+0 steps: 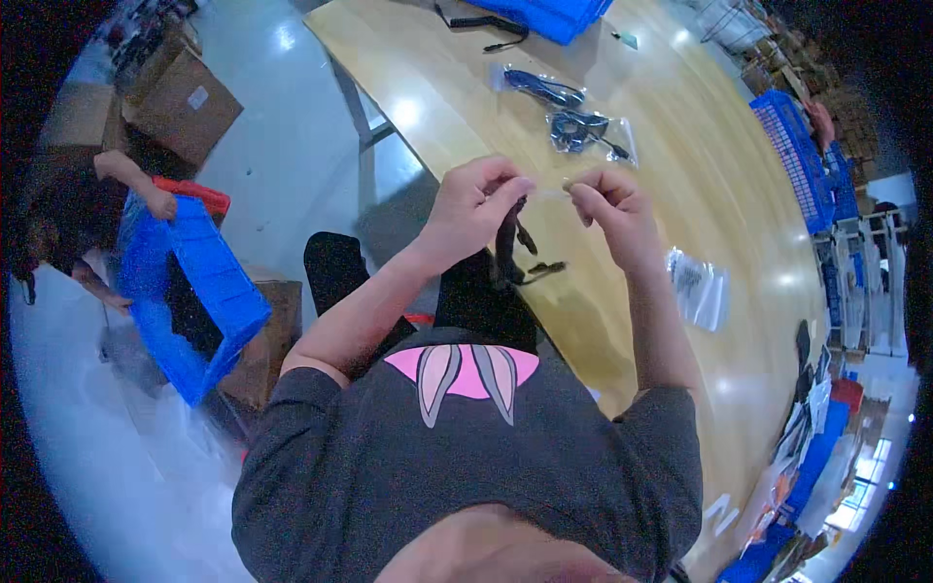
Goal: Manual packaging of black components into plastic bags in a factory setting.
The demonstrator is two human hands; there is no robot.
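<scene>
My left hand [471, 209] is closed in a pinch over the table's near edge. A bundled black cable [507, 245] hangs below its fingers, with loose ends sticking out to the right. Across from it, my right hand [619, 216] is also pinched, with fingertips apart from the left ones. Something thin and pale seems to stretch between the two hands, too faint to name. Beyond them lie two clear bags of dark coiled cable, one bag [544, 87] farther off and another bag [588, 134] nearer. A clear plastic bag [697, 290] lies beside my right forearm.
The wooden table [739, 185] carries a blue bin [559, 15] and a loose black cable [491, 24] at its far end. On the left, another person's hands [160, 202] hold a blue crate [219, 282] near cardboard boxes [185, 102]. A blue basket [792, 160] stands along the right.
</scene>
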